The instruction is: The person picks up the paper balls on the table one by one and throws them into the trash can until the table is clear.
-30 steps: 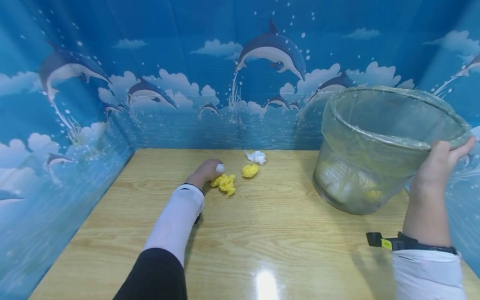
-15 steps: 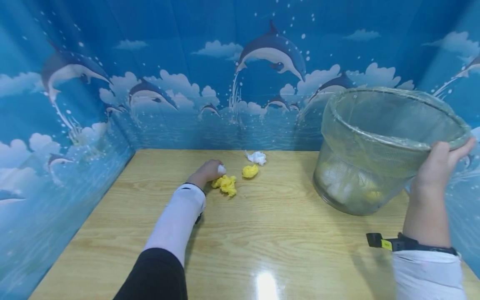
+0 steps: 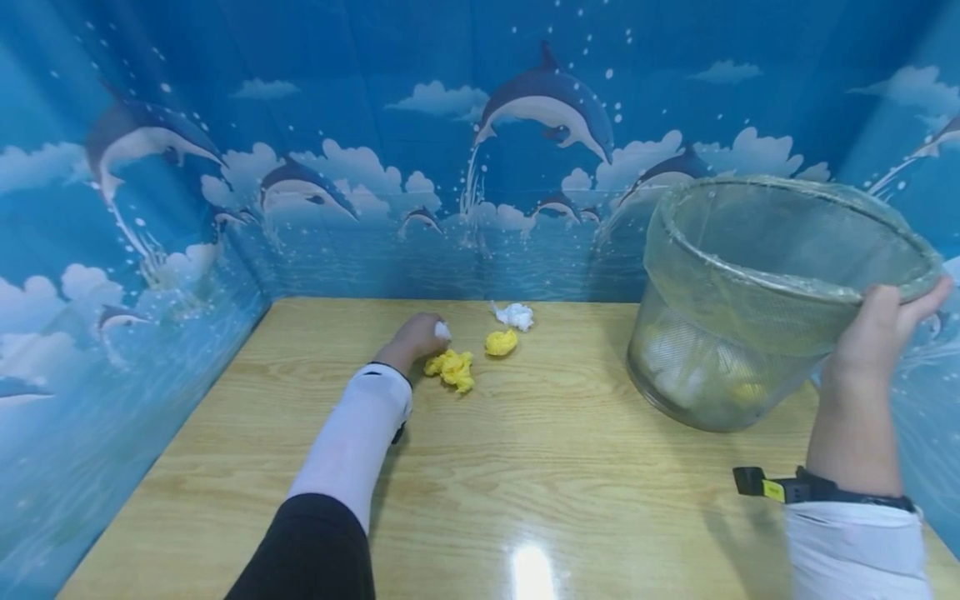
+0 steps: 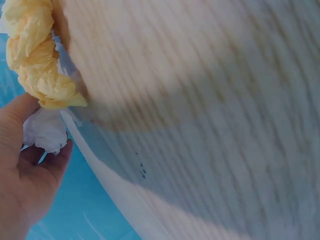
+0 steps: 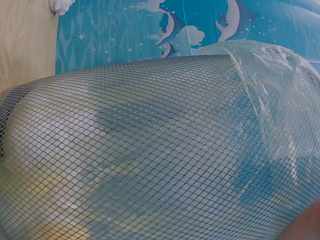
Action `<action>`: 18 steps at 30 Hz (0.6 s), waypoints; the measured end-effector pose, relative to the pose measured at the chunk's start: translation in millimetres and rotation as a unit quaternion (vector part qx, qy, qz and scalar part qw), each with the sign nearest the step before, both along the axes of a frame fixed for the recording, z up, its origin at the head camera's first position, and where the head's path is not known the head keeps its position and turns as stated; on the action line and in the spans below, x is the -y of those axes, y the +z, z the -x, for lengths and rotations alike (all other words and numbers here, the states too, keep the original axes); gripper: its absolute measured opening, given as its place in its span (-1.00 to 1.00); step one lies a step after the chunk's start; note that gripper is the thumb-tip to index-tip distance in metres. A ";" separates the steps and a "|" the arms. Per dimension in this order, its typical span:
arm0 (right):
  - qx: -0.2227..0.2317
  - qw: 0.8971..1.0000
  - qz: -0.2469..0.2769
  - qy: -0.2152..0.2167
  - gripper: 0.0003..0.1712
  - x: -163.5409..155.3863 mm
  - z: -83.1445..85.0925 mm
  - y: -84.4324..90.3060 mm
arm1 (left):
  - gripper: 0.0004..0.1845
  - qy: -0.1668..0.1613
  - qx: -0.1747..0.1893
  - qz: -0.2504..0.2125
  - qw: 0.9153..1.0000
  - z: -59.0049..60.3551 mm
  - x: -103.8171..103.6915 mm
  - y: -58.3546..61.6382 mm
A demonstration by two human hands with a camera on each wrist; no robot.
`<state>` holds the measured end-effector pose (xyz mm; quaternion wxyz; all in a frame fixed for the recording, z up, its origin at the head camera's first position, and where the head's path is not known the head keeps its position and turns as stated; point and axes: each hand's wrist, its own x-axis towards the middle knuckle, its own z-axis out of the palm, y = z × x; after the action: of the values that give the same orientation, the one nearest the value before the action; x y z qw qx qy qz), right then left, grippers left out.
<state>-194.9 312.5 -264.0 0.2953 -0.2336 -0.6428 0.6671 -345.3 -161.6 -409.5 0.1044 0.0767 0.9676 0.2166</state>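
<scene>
Left hand (image 3: 415, 337), far centre of light wooden surface (image 3: 555, 467): fingers curled round small white crumpled paper ball (image 3: 442, 331), pinched against the palm. Large yellow crumpled paper wad (image 3: 451, 368) just right of that hand, touching it. Smaller yellow paper ball (image 3: 499, 342) and loose white crumpled paper (image 3: 513, 315) a little farther right, near back wall. Right hand (image 3: 876, 333), right side: gripping rim of silver mesh wastebasket with clear plastic liner (image 3: 757, 292), tilted leftward, base resting on surface, crumpled papers inside. Blue dolphin-print backdrop (image 3: 480, 142) on three sides.
</scene>
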 end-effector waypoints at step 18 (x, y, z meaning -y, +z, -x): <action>-0.002 1.000 -0.004 -0.001 -0.23 0.5 -0.2 0.2 | -0.50 0.027 -0.036 -0.067 0.997 11.6 -11.8 21.8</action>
<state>-194.6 312.0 -263.8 0.2981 -0.2321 -0.6446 0.6647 -356.9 -149.7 -387.7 0.0585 0.0655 0.9557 0.2809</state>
